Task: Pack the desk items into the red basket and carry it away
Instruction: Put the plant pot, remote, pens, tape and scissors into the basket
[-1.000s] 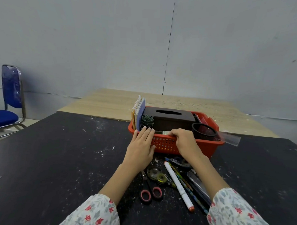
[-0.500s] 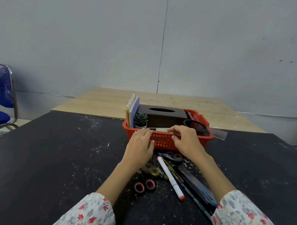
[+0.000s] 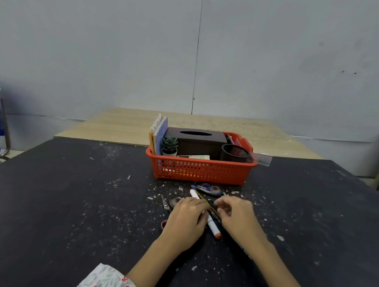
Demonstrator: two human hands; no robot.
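Packing looks mostly done: I see the red basket (image 3: 201, 170) on the bench (image 3: 74, 203) holding notebooks (image 3: 158, 133), tissue box (image 3: 196, 140), succulent (image 3: 169, 146), mesh cup (image 3: 234, 153) and ruler (image 3: 261, 159). Left hand (image 3: 187, 218) and right hand (image 3: 237, 218) curl over the pencils (image 3: 212, 208) and marker (image 3: 213, 227); I cannot tell their grip. Scissors (image 3: 165, 204) and correction tape (image 3: 208, 188) remain.

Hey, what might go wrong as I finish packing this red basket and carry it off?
1. The clear ruler overhangs the red basket rim at the right end; it may slip off when lifted.
2. The scissors lie partly under your left hand with the tips showing; watch your fingers.
3. The correction tape near the basket is easily overlooked.
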